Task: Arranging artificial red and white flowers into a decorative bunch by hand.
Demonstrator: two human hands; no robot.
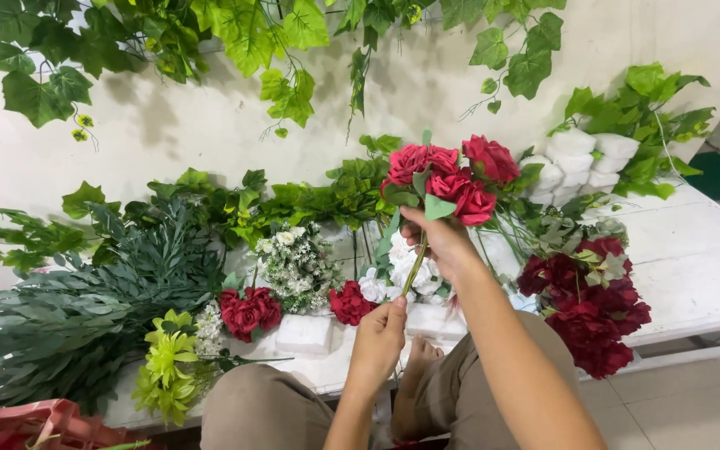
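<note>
Two hands hold a bunch of red roses above a white surface strewn with artificial greenery

The white surface [693, 267] carries dark fern fronds [85, 308] at its left end and a deep red rose bundle [593, 308] near its right front edge; above its middle, the red rose bunch [452, 179] stands upright, the right hand [439, 242] grasping the stems under the blooms, the left hand [379, 337] pinching the green stem [414, 271] lower down

Rose bunch [447, 175] stands between fern leaves [85, 308] left, rose heap [589, 308] right.
</note>
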